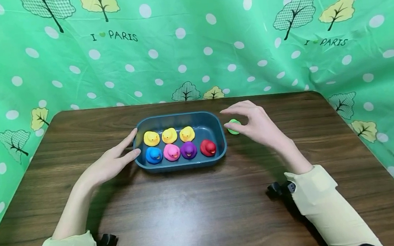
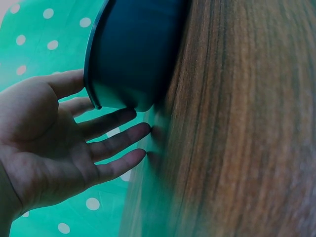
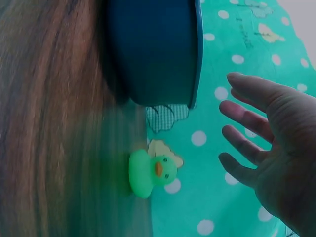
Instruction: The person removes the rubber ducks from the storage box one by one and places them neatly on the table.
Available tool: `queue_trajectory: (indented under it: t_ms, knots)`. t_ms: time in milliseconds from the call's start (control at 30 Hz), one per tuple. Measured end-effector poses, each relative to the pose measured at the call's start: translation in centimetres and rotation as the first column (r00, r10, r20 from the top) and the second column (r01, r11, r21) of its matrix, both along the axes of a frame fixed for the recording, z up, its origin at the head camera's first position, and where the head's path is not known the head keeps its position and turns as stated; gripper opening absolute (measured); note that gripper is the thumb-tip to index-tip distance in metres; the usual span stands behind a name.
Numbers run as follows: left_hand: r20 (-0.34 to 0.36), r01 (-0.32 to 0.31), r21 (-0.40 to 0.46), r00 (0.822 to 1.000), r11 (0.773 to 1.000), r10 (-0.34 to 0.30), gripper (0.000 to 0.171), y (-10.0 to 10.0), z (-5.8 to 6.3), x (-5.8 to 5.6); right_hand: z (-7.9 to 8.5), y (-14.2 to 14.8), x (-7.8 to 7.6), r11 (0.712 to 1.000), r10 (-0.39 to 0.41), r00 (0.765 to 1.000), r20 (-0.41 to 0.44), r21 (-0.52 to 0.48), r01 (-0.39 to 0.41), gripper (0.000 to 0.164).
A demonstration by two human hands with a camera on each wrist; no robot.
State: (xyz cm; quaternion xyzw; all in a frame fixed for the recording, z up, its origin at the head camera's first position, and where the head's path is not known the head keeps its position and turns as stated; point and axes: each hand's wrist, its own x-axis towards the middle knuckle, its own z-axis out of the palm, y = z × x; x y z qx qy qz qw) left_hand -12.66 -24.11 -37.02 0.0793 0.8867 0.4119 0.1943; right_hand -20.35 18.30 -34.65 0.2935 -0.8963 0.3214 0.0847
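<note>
Around six o'clock from the middle of the head view, the foreground is filled by a dark wood-grained table (image 1: pixel 209 210), on which a pale sheen (image 1: pixel 164 218) is cast towards seven. Behind it, from nine through twelve to three, a green cloth (image 1: pixel 191 3) is hung, scattered with white dots (image 1: pixel 180 33). Checked trees (image 1: pixel 297 10) and yellow trees (image 1: pixel 99 1) are printed in pairs at nine, ten to eleven, twelve, two and three; "I PARIS" lettering (image 1: pixel 123 35) is set below two pairs.

Forearms (image 1: pixel 73 212) angle inward, left grip (image 1: pixel 109 163) and right grip (image 1: pixel 252 123) spread.
</note>
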Motion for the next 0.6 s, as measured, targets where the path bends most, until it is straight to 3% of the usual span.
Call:
queue_trajectory:
  t_ms: [300,600]
  knots:
    - [0.007,-0.008,0.003,1.000,1.000,0.008,0.073,0.1,0.1,0.1,0.4,-2.1,0.3,0.987,0.114,0.993,0.018,0.108,-0.115,0.037]
    - [0.005,-0.006,-0.010,1.000,1.000,0.006,0.074,0.0,0.1,0.0,0.6,-3.5,0.6,0.923,0.219,0.975,0.021,0.318,-0.214,0.036]
